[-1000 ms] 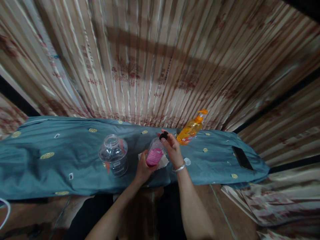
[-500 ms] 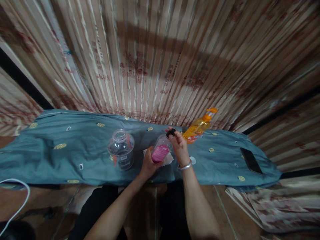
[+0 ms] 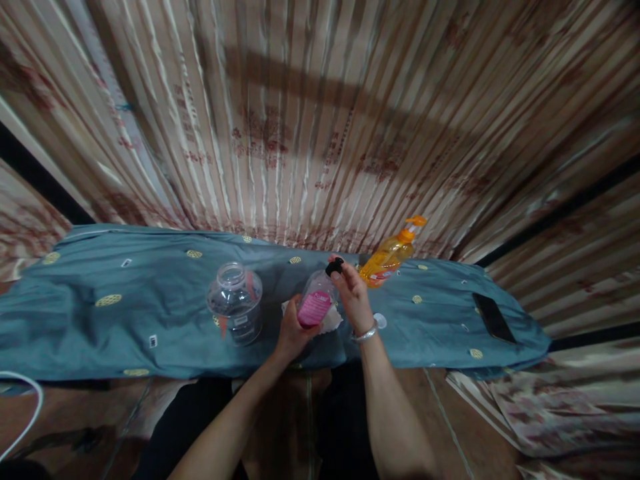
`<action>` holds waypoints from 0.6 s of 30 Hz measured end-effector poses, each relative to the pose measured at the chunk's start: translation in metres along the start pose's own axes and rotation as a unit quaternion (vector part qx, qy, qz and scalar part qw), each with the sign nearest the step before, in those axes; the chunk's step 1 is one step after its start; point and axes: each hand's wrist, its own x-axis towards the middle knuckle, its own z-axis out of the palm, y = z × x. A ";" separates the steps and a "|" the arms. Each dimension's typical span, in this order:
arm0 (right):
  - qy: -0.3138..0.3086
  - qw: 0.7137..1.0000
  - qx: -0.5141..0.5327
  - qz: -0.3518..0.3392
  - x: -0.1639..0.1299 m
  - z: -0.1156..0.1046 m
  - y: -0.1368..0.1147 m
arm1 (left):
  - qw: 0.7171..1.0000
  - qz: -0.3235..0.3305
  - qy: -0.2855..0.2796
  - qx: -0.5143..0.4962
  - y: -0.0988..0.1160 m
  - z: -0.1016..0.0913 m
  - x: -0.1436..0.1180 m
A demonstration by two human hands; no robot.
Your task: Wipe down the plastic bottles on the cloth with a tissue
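My left hand (image 3: 294, 331) is wrapped round the lower part of a clear bottle with a pink label (image 3: 316, 307). The bottle leans a little to the right, above the cloth. Over its top, my right hand (image 3: 354, 297) pinches a black cap (image 3: 334, 268); whether the cap is still seated on the neck I cannot tell. A crumpled white tissue (image 3: 332, 321) lies beneath the bottle. To the left stands a wide clear plastic jar (image 3: 235, 303) with an uncovered mouth. Behind my right hand is an orange pump bottle (image 3: 389, 261), tilted in view.
Blue-green patterned cloth (image 3: 165, 293) covers the long narrow table. A small white disc (image 3: 381, 321) lies right of my right wrist, and a black phone (image 3: 494, 318) near the right end. Pleated curtains (image 3: 300, 133) hang behind; a white cable (image 3: 35, 407) loops at lower left.
The whole scene has shifted slightly left as my head turned. Both hands keep their hold on the bottle and the black cap, with little other visible difference.
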 end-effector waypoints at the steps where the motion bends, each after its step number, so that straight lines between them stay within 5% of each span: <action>1: -0.005 1.000 0.001 0.000 -0.001 0.000 -0.001 | 1.000 0.000 0.001 0.002 -0.001 0.000 0.000; 10: 0.020 1.000 0.001 0.003 0.001 0.002 0.006 | 1.000 0.004 0.010 0.002 -0.002 0.001 0.000; 18: -0.030 1.000 0.009 0.001 -0.002 -0.001 0.003 | 1.000 -0.004 0.012 0.015 -0.003 -0.001 0.001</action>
